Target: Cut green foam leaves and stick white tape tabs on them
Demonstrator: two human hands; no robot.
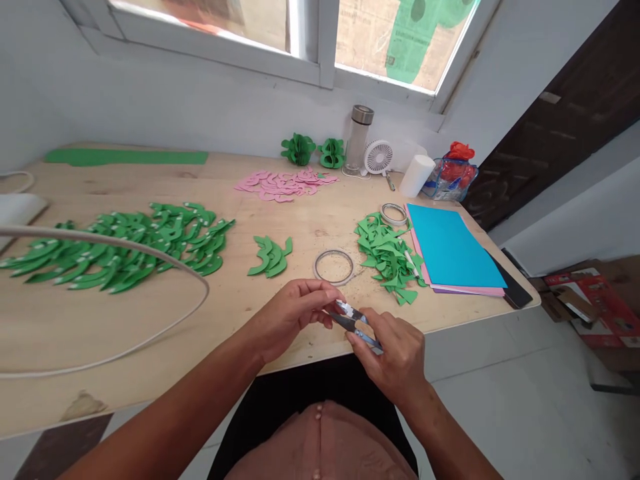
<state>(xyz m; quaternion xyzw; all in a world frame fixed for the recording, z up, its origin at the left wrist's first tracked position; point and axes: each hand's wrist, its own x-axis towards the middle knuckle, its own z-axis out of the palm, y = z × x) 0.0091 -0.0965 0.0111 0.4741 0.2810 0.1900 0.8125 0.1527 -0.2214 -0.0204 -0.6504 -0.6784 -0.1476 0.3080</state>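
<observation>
My right hand grips a pair of thread snips, its blades spread and pointing at my left hand. The fingers of my left hand are pinched together at the blade tips, where a small white piece shows; it looks like a bit of tape, though the fingers partly cover it. Just beyond both hands a roll of tape lies flat on the table. Left of it is a small stack of curved green cutouts. To the right is a heap of green scraps.
Many green cutouts with white patches cover the left, under a white cable. Pink cutouts lie at the back, near a glass bottle and a small fan. Another tape roll and blue sheets are right.
</observation>
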